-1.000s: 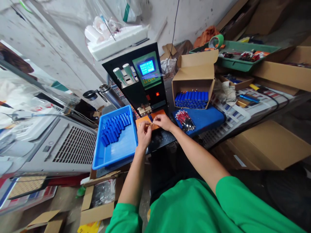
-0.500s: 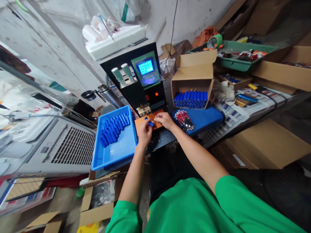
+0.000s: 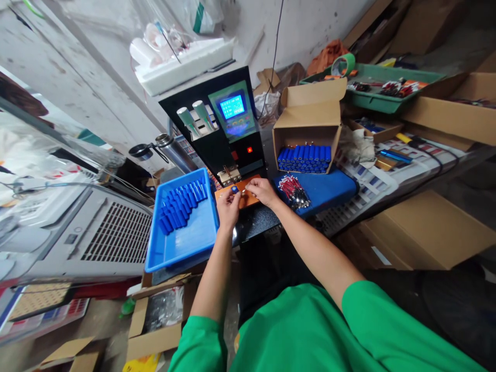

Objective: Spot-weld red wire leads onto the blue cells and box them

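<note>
My left hand (image 3: 228, 207) is closed around a blue cylindrical battery cell (image 3: 234, 189), most of it hidden by the fingers. Just to the right, my right hand (image 3: 262, 191) pinches a tiny piece, too small to name, close to the cell's end. Both hands are over the orange plate (image 3: 251, 200) at the foot of a black spot welder (image 3: 217, 150) with a lit blue screen. The welder's electrodes (image 3: 229, 174) stand right behind my fingers.
A blue tray (image 3: 189, 247) with several blue cells is on the left. To the right stand a cardboard box (image 3: 306, 114) of cells and a bundle of red and black wires (image 3: 293, 191) on a blue pad (image 3: 333, 190). A steel flask (image 3: 174, 152) stands behind the tray.
My left hand has shifted slightly left and turned the blue cell, so less of its side shows. My right hand has moved a little left, staying near it.
</note>
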`<state>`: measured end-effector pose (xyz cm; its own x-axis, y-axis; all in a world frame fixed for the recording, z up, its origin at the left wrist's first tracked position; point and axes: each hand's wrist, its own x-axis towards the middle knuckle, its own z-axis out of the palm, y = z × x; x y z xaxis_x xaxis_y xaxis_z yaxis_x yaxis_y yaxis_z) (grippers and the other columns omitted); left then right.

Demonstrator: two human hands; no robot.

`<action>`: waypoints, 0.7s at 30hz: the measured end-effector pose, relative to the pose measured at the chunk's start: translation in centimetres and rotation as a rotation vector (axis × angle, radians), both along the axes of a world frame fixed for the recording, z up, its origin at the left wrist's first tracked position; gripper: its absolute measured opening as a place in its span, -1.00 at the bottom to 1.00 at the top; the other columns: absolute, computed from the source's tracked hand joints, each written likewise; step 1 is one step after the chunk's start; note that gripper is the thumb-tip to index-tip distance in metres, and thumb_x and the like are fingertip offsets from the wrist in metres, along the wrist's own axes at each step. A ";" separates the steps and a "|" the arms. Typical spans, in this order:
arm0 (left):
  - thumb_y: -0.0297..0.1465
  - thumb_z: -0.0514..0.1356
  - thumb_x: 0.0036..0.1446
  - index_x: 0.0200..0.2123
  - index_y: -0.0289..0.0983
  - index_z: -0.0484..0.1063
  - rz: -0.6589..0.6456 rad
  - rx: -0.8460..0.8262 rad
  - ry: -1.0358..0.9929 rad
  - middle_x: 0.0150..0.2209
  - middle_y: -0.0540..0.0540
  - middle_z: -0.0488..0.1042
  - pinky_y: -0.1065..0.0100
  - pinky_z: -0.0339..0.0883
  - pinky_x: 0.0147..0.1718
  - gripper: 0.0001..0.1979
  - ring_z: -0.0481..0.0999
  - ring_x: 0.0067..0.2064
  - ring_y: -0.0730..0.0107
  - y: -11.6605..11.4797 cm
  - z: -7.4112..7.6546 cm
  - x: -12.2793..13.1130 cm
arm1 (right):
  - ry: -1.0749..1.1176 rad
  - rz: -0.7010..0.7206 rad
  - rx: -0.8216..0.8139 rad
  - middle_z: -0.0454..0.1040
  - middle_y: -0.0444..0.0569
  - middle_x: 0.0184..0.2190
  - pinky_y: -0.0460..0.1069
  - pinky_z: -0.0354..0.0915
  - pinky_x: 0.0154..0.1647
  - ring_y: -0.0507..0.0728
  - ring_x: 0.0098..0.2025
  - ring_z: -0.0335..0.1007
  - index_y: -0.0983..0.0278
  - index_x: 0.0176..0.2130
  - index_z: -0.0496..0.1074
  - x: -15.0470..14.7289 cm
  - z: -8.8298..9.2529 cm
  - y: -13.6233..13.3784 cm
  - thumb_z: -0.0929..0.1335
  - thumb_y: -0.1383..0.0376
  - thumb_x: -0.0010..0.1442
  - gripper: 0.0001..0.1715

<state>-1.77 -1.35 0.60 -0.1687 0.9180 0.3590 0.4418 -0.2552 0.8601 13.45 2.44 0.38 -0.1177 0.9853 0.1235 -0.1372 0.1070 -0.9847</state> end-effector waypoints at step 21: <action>-0.27 0.17 0.27 -0.08 -0.23 0.52 0.114 -0.076 0.178 -0.31 -0.07 0.58 0.34 0.31 -0.32 -0.76 0.49 -0.37 0.35 0.2 -1.2 1.1 | -0.163 -0.127 0.043 0.46 -0.12 -0.48 -0.11 0.27 -0.42 0.06 -0.40 0.39 0.25 -0.44 0.39 -2.8 -0.1 1.4 0.34 0.19 0.11 -0.81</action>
<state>-0.70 -1.16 -0.65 -0.2134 0.9219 0.3233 0.6104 -0.1326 0.7809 10.63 3.81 0.28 -0.0149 0.9879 0.1547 0.0409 0.1552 -0.9870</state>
